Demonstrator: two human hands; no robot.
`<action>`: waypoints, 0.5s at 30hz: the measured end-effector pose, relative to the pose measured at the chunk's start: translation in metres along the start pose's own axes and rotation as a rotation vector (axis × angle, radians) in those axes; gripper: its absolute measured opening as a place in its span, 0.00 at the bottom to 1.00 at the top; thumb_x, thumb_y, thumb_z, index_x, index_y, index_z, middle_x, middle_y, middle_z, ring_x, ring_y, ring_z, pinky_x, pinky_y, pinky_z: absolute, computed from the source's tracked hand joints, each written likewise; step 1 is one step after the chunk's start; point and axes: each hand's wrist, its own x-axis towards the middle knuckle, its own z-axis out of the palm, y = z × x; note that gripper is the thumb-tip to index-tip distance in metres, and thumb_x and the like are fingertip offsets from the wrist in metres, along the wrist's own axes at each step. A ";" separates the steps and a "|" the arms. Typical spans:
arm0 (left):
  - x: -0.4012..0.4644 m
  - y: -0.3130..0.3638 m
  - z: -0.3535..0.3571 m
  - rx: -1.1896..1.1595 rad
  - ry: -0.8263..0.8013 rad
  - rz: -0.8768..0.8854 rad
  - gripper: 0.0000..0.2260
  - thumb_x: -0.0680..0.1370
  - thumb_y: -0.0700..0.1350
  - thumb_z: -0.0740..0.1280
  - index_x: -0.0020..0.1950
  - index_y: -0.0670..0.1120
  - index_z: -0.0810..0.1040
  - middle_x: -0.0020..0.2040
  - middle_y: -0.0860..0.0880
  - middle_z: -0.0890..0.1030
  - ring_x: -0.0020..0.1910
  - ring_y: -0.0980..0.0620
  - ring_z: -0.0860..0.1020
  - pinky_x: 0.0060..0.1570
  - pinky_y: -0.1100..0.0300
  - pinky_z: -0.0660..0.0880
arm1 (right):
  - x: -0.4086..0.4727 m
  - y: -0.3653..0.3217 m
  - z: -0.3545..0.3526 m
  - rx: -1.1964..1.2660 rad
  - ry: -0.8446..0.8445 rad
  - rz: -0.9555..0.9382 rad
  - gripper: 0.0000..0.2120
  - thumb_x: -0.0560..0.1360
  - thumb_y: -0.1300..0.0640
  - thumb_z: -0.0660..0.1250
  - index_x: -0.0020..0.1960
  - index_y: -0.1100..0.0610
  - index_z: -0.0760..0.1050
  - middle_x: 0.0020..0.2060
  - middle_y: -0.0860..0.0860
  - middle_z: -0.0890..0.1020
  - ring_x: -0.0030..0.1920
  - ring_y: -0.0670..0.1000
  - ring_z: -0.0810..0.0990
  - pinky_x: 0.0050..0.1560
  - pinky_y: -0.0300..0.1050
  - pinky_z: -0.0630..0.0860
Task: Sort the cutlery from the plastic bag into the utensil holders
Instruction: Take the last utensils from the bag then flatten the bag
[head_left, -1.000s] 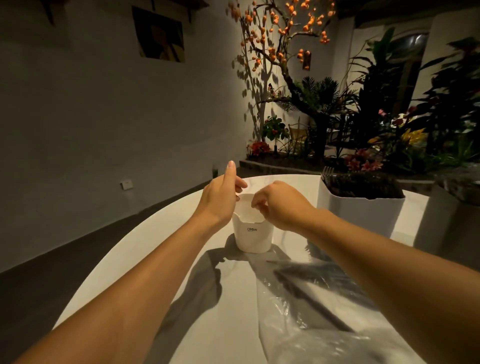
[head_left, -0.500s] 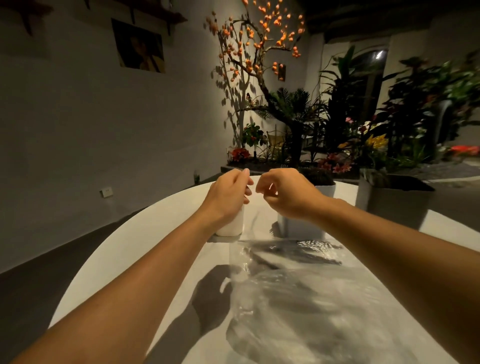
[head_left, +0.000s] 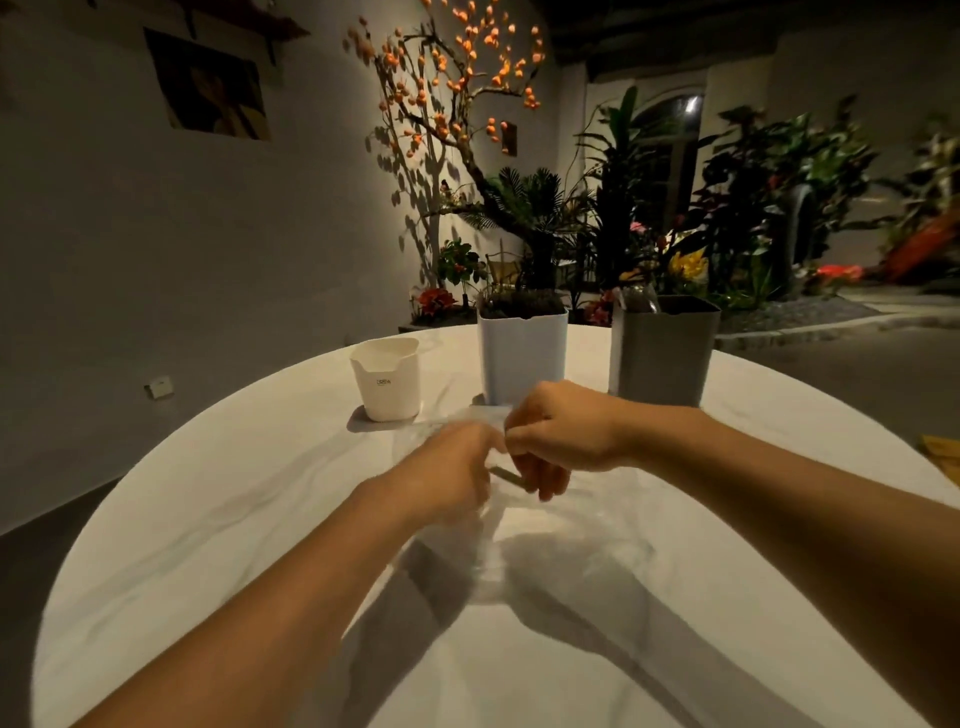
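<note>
A clear plastic bag (head_left: 550, 551) lies flat on the round white table (head_left: 208, 519), its far end under my hands. My right hand (head_left: 563, 434) has its fingers curled, thumb and forefinger pinching the bag's top edge. My left hand (head_left: 454, 467) is motion-blurred, and its fingertips meet the same edge beside the right hand. A thin dark strip (head_left: 506, 475), too blurred to identify, shows just below the two hands. Three holders stand behind: a small white cup (head_left: 387, 382) at left, a tall white holder (head_left: 522, 361) in the middle and a grey holder (head_left: 662, 356) at right.
Potted plants and a tree with orange blossoms stand behind the table's far edge. A wall with a picture is at left. Something yellow lies at the table's right edge (head_left: 943, 454).
Both hands have drawn back from the small white cup towards me and come down onto the bag's top edge. The view has shifted, so all three holders show.
</note>
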 end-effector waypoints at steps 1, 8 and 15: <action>-0.002 0.000 0.003 0.028 0.104 0.021 0.25 0.78 0.35 0.69 0.71 0.54 0.70 0.70 0.53 0.71 0.63 0.50 0.74 0.65 0.57 0.74 | 0.000 0.005 0.010 -0.074 -0.065 0.048 0.13 0.82 0.58 0.59 0.50 0.64 0.81 0.46 0.58 0.85 0.44 0.54 0.85 0.53 0.51 0.82; 0.014 0.003 0.012 0.145 0.369 0.179 0.45 0.75 0.34 0.71 0.80 0.60 0.48 0.80 0.58 0.55 0.73 0.49 0.65 0.69 0.52 0.69 | 0.009 0.034 0.030 -0.540 0.058 0.145 0.15 0.80 0.59 0.64 0.66 0.57 0.75 0.60 0.54 0.79 0.57 0.54 0.77 0.63 0.48 0.75; 0.018 -0.010 0.043 -0.091 0.590 0.196 0.34 0.75 0.31 0.67 0.76 0.55 0.63 0.72 0.52 0.72 0.63 0.51 0.75 0.62 0.58 0.75 | 0.054 0.053 0.054 -0.426 0.053 0.181 0.33 0.79 0.37 0.58 0.74 0.60 0.65 0.71 0.58 0.71 0.71 0.59 0.70 0.71 0.54 0.68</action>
